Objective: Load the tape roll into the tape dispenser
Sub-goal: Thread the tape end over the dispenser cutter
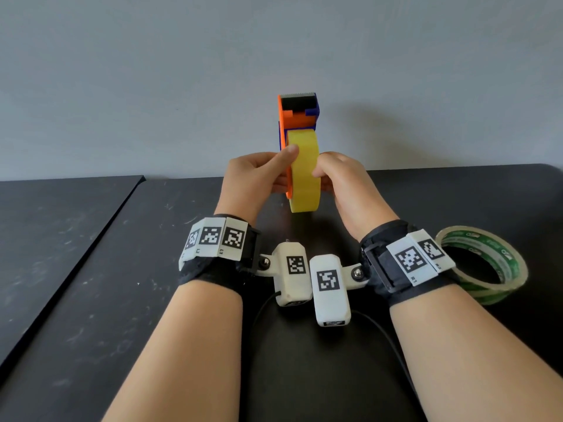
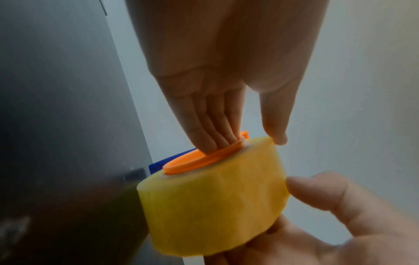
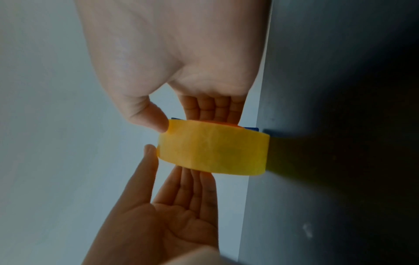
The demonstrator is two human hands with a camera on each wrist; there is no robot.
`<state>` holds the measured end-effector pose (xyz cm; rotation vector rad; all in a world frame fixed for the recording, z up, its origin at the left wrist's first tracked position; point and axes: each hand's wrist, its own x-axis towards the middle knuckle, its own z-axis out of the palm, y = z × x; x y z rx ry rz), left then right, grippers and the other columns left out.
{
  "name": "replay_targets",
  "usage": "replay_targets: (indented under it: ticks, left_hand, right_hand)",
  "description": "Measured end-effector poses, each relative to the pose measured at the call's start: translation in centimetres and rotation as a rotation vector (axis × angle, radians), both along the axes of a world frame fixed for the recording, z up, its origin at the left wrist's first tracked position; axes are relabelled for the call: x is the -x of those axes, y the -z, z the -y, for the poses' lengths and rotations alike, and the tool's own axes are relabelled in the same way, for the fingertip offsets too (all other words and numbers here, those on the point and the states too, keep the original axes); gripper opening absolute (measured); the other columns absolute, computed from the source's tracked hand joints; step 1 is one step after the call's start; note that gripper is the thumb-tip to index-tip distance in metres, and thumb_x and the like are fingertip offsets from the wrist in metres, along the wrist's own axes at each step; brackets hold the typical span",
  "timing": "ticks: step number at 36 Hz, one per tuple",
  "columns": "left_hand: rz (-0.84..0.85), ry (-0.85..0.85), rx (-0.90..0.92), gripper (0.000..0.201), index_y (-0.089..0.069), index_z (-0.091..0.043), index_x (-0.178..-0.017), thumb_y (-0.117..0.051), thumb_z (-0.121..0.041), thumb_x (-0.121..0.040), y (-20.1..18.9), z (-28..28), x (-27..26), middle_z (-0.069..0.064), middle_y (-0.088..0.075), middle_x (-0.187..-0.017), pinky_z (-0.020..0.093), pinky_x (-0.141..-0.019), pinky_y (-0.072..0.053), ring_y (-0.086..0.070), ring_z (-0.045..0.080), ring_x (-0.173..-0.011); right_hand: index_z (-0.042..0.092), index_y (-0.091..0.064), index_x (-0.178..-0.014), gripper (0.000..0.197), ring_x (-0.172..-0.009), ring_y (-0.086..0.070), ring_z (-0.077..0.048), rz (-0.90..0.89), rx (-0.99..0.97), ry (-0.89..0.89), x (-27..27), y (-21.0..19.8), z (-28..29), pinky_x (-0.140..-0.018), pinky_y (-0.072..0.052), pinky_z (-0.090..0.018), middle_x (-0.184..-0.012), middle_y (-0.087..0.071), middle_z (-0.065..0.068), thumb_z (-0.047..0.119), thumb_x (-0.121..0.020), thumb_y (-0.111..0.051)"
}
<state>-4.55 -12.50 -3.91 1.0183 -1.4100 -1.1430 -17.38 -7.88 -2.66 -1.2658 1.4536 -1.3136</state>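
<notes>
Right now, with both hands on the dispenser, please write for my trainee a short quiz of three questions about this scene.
1. True or false: the yellow tape roll sits between the left hand and the right hand.
2. Which item lies on the black table beside the right wrist? A) scissors B) green-printed tape roll C) a knife
3. Fill in: the tape dispenser body is orange and ____.

Key: 1 true; 2 B; 3 blue.

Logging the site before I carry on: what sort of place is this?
Probably a plain desk or workbench set up for recording: a scuffed black table against a bare grey wall, with a spare green tape roll and marker-tagged wrist cameras.
</notes>
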Motion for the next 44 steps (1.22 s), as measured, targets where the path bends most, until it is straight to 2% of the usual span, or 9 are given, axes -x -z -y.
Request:
replay_targets:
  ticks: [3,5,10,13,17,22,34,39,44]
  left_hand:
    - [-0.023,0.065,-0.055,0.029,-0.074,-0.006,-0.101,-0.074,-0.028,-0.081,0.0,0.1,-0.2,0.016,-0.075,-0.095,0.039,-0.087,-0.058,-0.072,0.031,-0.091]
    - [-0.008,0.128,-0.075,0.041,-0.07,-0.004,-0.11,-0.073,-0.022,-0.073,0.0,0.1,-0.3,0.017,-0.074,-0.104,0.042,-0.092,-0.055,-0.07,0.034,-0.101]
    - [0.043,0.165,-0.062,0.039,-0.066,-0.001,-0.117,-0.071,-0.003,-0.079,-0.1,-0.3,-0.2,0.02,-0.072,-0.107,0.05,-0.097,-0.052,-0.068,0.037,-0.103]
    - [0.056,0.153,-0.059,0.04,-0.067,-0.003,-0.117,-0.072,-0.007,-0.078,0.0,-0.3,-0.3,0.016,-0.075,-0.104,0.048,-0.096,-0.053,-0.069,0.036,-0.102]
    - [0.045,0.139,-0.052,0.042,-0.068,-0.003,-0.117,-0.073,-0.011,-0.076,0.0,-0.2,-0.3,0.016,-0.075,-0.101,0.046,-0.094,-0.055,-0.07,0.035,-0.098]
    - [0.041,0.109,-0.032,0.037,-0.068,-0.001,-0.116,-0.073,-0.008,-0.081,0.0,0.0,-0.3,0.015,-0.075,-0.1,0.032,-0.079,-0.057,-0.07,0.019,-0.079]
    - [-0.024,0.1,-0.063,0.019,-0.074,-0.007,-0.098,-0.074,-0.019,-0.083,-0.1,-0.1,-0.9,0.011,-0.076,-0.084,0.019,-0.059,-0.055,-0.072,0.016,-0.07]
    - [-0.038,0.11,-0.076,0.025,-0.074,-0.006,-0.102,-0.073,-0.023,-0.084,0.0,0.1,-1.0,0.013,-0.076,-0.089,0.022,-0.063,-0.055,-0.072,0.018,-0.074]
    - [-0.004,0.168,-0.077,0.035,-0.072,-0.008,-0.11,-0.076,-0.024,-0.079,-0.1,0.3,-1.1,0.014,-0.075,-0.1,0.034,-0.083,-0.055,-0.071,0.022,-0.087]
  right_hand:
    - [0.019,-0.052,-0.071,0.011,-0.11,-0.057,-0.037,0.006,-0.006,0.018,0.0,0.0,0.1,-0.1,-0.045,-0.053,-0.097,-0.058,-0.012,0.029,-0.076,-0.051]
    - [0.018,-0.052,-0.072,0.017,-0.11,-0.057,-0.04,0.015,-0.019,0.037,0.0,-0.1,0.1,-0.101,-0.044,-0.055,-0.097,-0.058,-0.014,0.035,-0.068,-0.051]
    - [0.017,-0.054,-0.076,0.016,-0.11,-0.057,-0.04,0.054,-0.03,0.055,0.3,0.0,0.3,-0.098,-0.045,-0.051,-0.097,-0.057,-0.013,0.032,-0.073,-0.053]
    - [0.016,-0.05,-0.073,0.014,-0.096,-0.054,-0.034,0.067,-0.025,0.076,0.5,0.2,0.6,-0.086,-0.045,-0.043,-0.092,-0.053,-0.011,0.023,-0.085,-0.052]
    - [0.016,-0.045,-0.067,0.02,-0.087,-0.049,-0.026,0.059,0.004,0.069,0.5,0.5,0.7,-0.081,-0.039,-0.039,-0.082,-0.049,-0.007,0.017,-0.087,-0.05]
    - [0.02,-0.044,-0.061,0.014,-0.089,-0.049,-0.029,0.02,0.019,0.04,0.2,0.2,0.3,-0.081,-0.039,-0.041,-0.083,-0.048,-0.009,0.03,-0.069,-0.051]
    - [0.029,-0.048,-0.046,0.016,-0.086,-0.047,-0.026,-0.031,0.027,-0.023,0.5,0.2,0.2,-0.08,-0.037,-0.042,-0.075,-0.047,-0.002,0.029,-0.062,-0.051]
    - [0.028,-0.049,-0.048,0.016,-0.09,-0.05,-0.029,-0.039,0.029,-0.017,0.4,0.1,0.0,-0.085,-0.042,-0.048,-0.079,-0.049,-0.005,0.031,-0.063,-0.052]
    - [0.027,-0.048,-0.052,0.014,-0.088,-0.049,-0.029,-0.029,0.04,0.005,0.4,0.2,0.1,-0.083,-0.04,-0.046,-0.082,-0.047,-0.009,0.034,-0.064,-0.051]
